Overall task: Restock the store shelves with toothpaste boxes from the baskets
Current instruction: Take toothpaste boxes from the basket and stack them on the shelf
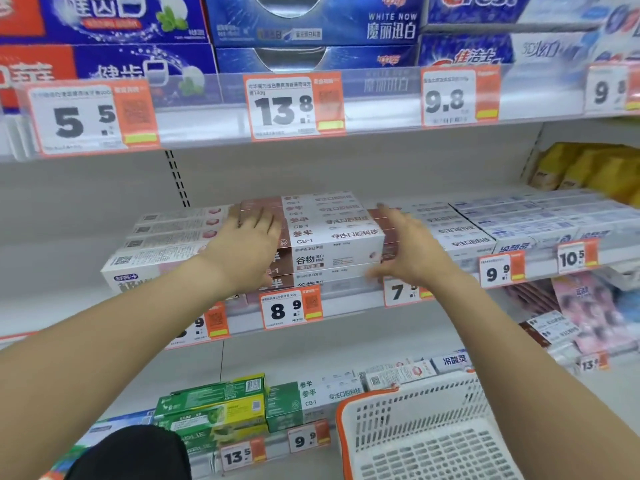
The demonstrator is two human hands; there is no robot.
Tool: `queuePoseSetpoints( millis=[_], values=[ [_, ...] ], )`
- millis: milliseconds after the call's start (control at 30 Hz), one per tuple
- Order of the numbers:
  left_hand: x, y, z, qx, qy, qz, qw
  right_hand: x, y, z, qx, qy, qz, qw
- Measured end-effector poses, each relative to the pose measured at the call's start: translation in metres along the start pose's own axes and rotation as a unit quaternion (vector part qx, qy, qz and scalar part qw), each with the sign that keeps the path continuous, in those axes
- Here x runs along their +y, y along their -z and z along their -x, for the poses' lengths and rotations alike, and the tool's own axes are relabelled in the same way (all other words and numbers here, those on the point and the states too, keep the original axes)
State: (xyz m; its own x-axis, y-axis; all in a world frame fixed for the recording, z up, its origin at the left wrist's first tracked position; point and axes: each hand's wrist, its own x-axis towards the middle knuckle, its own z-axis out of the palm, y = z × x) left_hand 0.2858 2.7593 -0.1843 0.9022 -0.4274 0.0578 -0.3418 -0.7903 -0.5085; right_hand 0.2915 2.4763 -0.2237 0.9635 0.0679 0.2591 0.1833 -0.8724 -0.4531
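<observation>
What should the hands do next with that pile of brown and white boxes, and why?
Probably nudge the brown and white boxes straight back. The left hand lies flat on the pile's left end and the right hand is open at its right end, so they seem to be squaring it. The white basket below looks empty, so tidying likely comes before fetching more.

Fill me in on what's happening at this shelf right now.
A person is restocking toothpaste. Both hands are on the stack of brown-and-white toothpaste boxes on the middle shelf: the left hand lies flat on top of its left end, and the right hand is open against its right end, as if squaring it up. The white plastic basket with an orange rim sits below at lower right, and the part in view holds no boxes.
</observation>
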Motion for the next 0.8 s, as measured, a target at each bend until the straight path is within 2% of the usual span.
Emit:
queuePoseSetpoints(
  millis=[67,100,200,367,600,733,800],
  values=[
    [0.015,0.006,-0.006,0.044,-0.007,0.06,0.997,0.026,0.004,0.002,0.028,-0.032,0.055,0.998],
    [0.025,0.007,-0.011,0.057,-0.017,0.088,0.994,0.037,0.001,0.006,0.017,-0.044,0.088,0.995],
    [0.053,0.002,-0.023,0.08,-0.026,0.103,0.991,0.058,-0.022,0.019,0.015,-0.028,0.146,0.989],
    [0.064,-0.007,-0.029,0.121,0.021,0.164,0.979,0.068,-0.039,0.028,0.089,0.002,0.119,0.989],
    [0.061,-0.014,-0.031,0.147,0.006,0.133,0.98,0.064,-0.034,0.028,0.079,0.001,0.089,0.993],
    [0.062,-0.012,-0.031,0.133,0.004,0.138,0.981,0.048,-0.045,0.047,0.174,0.029,-0.009,0.984],
    [0.066,-0.007,-0.019,0.162,0.01,0.16,0.974,0.029,-0.053,0.063,0.215,0.04,-0.024,0.976]
  ],
)
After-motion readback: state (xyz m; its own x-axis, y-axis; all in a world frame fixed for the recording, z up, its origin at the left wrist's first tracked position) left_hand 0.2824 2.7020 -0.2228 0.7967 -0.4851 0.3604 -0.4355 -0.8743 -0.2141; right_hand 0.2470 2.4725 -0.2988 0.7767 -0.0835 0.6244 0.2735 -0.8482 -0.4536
